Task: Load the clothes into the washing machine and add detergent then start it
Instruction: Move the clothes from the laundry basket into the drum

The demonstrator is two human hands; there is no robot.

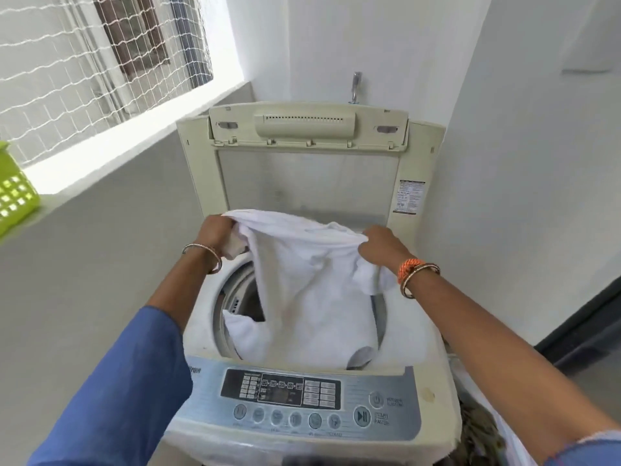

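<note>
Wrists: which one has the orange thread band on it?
The right wrist, beside its metal bangle. The left wrist carries only a bangle.

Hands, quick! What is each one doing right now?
Left hand: closed, gripping the white cloth at its top edge over the washing machine.
Right hand: closed, gripping the same cloth's other side.
</note>
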